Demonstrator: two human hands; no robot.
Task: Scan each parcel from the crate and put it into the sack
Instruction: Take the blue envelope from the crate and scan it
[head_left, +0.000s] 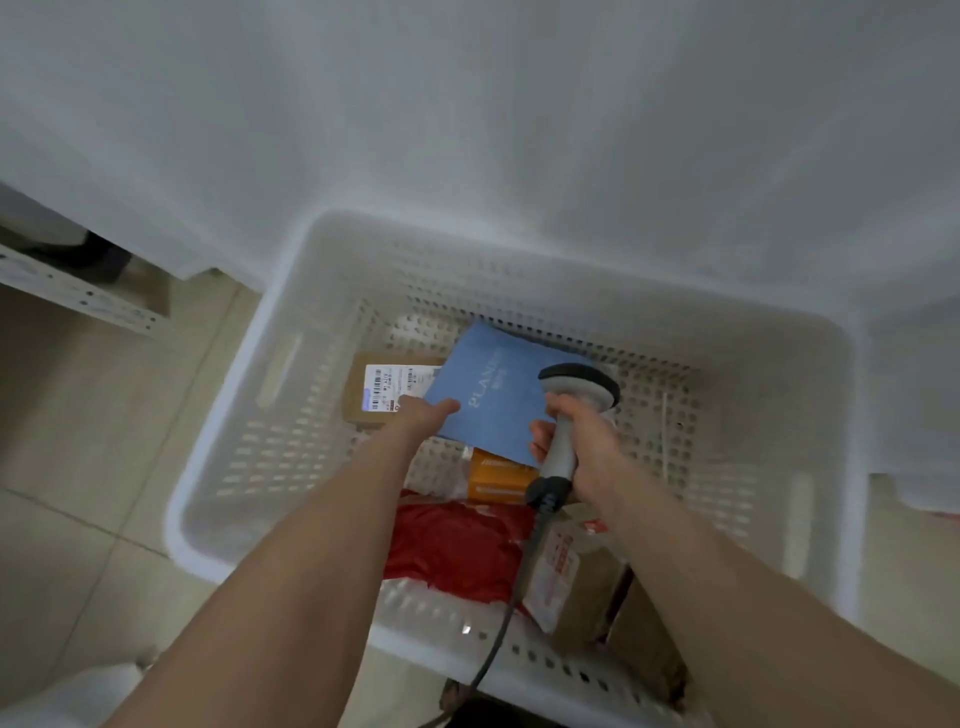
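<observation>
A white perforated crate (260, 405) stands on the floor below me. Inside it, my left hand (423, 415) grips the left edge of a flat blue parcel (498, 400), which is tilted up. My right hand (576, 441) holds a grey handheld scanner (574, 400) by its handle, its head over the blue parcel's right side. A brown box with a white barcode label (387, 387) lies to the left. An orange box (501, 478), a red bag parcel (457, 545) and brown taped boxes (582, 587) lie nearer me. I cannot make out the sack.
White sheeting (467, 130) hangs behind and to the right of the crate. A tiled floor (78, 441) lies to the left, with a metal shelf frame (78, 296) at the far left. The scanner's cable (498, 639) runs down over the crate's near rim.
</observation>
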